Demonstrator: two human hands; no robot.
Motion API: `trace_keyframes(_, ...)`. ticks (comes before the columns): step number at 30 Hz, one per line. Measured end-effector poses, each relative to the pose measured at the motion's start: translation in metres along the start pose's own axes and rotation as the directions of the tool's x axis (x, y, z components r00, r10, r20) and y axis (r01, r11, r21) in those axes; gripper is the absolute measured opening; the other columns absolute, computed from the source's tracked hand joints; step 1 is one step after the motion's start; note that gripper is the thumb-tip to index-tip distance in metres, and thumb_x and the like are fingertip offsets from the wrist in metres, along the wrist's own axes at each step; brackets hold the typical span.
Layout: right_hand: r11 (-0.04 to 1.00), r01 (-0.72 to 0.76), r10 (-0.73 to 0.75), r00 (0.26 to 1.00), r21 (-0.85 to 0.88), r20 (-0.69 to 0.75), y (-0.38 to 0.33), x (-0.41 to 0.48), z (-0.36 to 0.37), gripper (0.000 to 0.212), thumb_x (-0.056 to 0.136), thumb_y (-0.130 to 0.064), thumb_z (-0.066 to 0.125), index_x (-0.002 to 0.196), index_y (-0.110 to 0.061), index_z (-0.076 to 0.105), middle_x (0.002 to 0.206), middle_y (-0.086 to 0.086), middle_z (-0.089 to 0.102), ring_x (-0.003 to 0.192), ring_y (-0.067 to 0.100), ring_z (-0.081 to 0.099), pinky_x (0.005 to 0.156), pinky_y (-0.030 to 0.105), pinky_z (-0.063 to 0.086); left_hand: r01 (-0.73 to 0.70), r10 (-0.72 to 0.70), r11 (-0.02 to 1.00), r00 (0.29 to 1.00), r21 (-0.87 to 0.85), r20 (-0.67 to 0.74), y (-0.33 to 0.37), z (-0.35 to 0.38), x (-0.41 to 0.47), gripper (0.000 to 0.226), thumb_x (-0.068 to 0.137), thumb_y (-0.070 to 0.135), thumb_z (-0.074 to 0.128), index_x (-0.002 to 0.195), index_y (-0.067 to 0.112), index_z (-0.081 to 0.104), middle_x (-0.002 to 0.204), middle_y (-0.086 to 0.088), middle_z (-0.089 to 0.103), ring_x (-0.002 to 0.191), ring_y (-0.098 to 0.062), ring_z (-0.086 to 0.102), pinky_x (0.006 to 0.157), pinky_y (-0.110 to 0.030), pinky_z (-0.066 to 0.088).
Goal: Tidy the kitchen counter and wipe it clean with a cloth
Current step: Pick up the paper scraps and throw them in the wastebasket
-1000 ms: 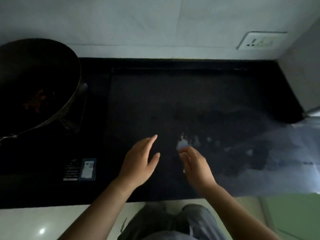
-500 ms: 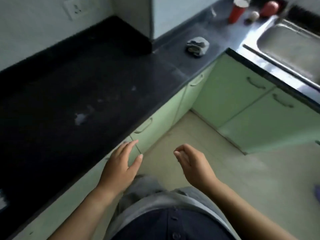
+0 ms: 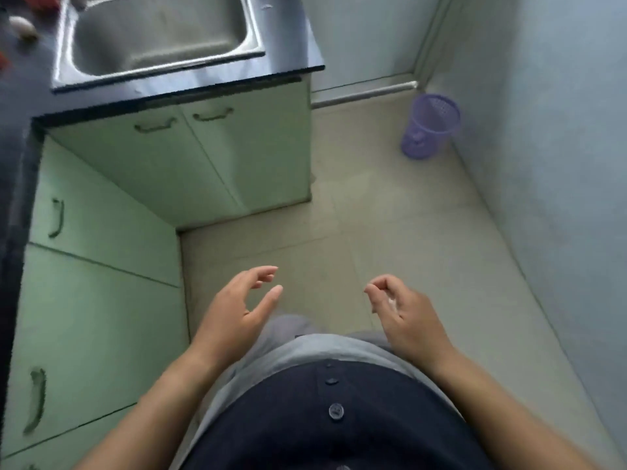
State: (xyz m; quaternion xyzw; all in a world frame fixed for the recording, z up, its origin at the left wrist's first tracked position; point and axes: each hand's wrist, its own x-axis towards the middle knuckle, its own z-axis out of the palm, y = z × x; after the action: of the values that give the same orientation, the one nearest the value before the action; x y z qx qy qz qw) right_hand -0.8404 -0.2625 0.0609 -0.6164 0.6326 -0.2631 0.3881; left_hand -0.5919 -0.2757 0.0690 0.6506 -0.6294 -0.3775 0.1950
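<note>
My left hand (image 3: 237, 310) hovers over the floor in front of my body, fingers apart and holding nothing. My right hand (image 3: 407, 317) is beside it with thumb and fingertips pinched together, and a small white scrap (image 3: 391, 303) shows between its fingers. The dark kitchen counter (image 3: 203, 83) runs along the top left, well away from both hands. A steel sink (image 3: 159, 28) is set into it. No cloth is in view.
A purple mesh waste basket (image 3: 429, 127) stands on the tiled floor by the right wall. Green cabinet doors (image 3: 101, 266) line the left side and sit under the sink. A small pale object (image 3: 22, 27) lies on the counter at top left.
My view has swung right from the dark counter to the sink corner and floor. My right hand left the white spill with its fingers pinched. Both hands came off the counter.
</note>
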Motion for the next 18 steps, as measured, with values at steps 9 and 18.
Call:
trace_keyframes(9,0.940,-0.284,0.325,0.916,0.191,-0.237,0.063,0.036,-0.073,0.016,0.093,-0.028,0.051,0.079,-0.022,0.057,0.065,-0.003,0.061,0.053,0.002,0.051,0.051,0.012,0.036,-0.167,0.135,0.982,0.946,0.087,0.294,0.079,0.062,0.133,0.030,0.088,0.040,0.052,0.117,0.033,0.055,0.110,0.018,0.060,0.106,0.002,0.054,0.076,-0.003,0.036)
trace_keyframes(18,0.925,-0.318,0.373,0.863,0.206,-0.341,0.091,0.212,-0.196,0.018,0.093,-0.028,0.050,0.079,-0.017,0.056,0.065,0.005,0.061,0.054,0.010,0.050,0.053,0.011,0.037,-0.298,0.237,0.947,0.901,0.120,0.364,0.189,0.107,0.339,0.036,0.088,0.039,0.051,0.122,0.027,0.053,0.113,0.010,0.059,0.107,-0.007,0.053,0.089,-0.025,0.039)
